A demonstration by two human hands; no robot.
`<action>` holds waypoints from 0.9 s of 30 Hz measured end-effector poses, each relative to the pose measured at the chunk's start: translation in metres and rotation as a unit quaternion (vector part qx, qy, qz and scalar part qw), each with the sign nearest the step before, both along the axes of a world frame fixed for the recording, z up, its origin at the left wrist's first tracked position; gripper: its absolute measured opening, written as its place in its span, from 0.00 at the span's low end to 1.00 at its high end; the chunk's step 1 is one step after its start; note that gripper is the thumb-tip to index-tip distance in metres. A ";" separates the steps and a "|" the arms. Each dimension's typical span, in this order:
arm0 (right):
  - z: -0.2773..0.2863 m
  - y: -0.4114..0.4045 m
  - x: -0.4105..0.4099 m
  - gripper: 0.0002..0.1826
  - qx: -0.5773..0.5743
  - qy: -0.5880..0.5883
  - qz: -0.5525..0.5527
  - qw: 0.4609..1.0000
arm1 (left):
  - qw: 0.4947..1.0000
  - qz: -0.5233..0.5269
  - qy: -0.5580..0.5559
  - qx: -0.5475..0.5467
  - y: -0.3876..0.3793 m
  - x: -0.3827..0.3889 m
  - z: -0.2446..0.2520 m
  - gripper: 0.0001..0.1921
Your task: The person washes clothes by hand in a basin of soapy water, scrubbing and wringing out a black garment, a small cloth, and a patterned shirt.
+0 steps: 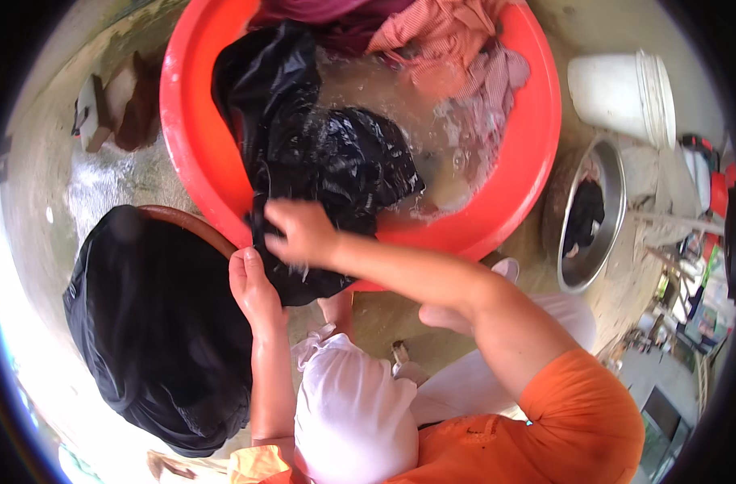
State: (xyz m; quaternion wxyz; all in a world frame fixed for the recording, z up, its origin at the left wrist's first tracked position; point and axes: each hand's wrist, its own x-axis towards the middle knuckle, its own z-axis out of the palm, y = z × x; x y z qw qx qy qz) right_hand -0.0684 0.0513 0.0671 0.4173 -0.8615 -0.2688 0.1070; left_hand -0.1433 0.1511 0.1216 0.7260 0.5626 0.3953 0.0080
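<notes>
A soaked black garment (344,157) drapes from the murky water (380,91) over the near rim of a large red plastic tub (183,139). My left hand (253,281) pinches the garment's edge between thumb and fingers, just outside that rim. Over the cloth beside it is my right hand (298,233), blurred by motion with its fingers bent. Whether those fingers grip the fabric is unclear. Dark purple cloth (325,18) and orange-pink checked cloth (440,36) lie at the tub's far side, partly in the water.
Left of me, black cloth (162,327) covers most of a brown-rimmed container (189,224). A metal basin (613,224) holding dark cloth (585,212) stands at right, near a white bucket (616,94). Brick-like blocks (123,103) sit beyond the tub's left side on the wet floor.
</notes>
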 end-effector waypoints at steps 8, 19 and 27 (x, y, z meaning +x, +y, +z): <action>-0.050 -0.050 0.141 0.19 -0.140 -0.231 -0.107 0.957 | 0.998 -0.037 0.004 0.055 0.020 0.001 0.013 0.09; -0.028 0.016 0.027 0.13 -0.088 -0.006 -0.051 0.995 | 0.998 0.029 -0.016 -0.050 0.000 0.015 0.048 0.08; -0.006 -0.020 0.106 0.23 -0.040 0.126 -0.060 0.989 | 1.000 0.027 -0.009 0.009 0.020 0.011 0.038 0.09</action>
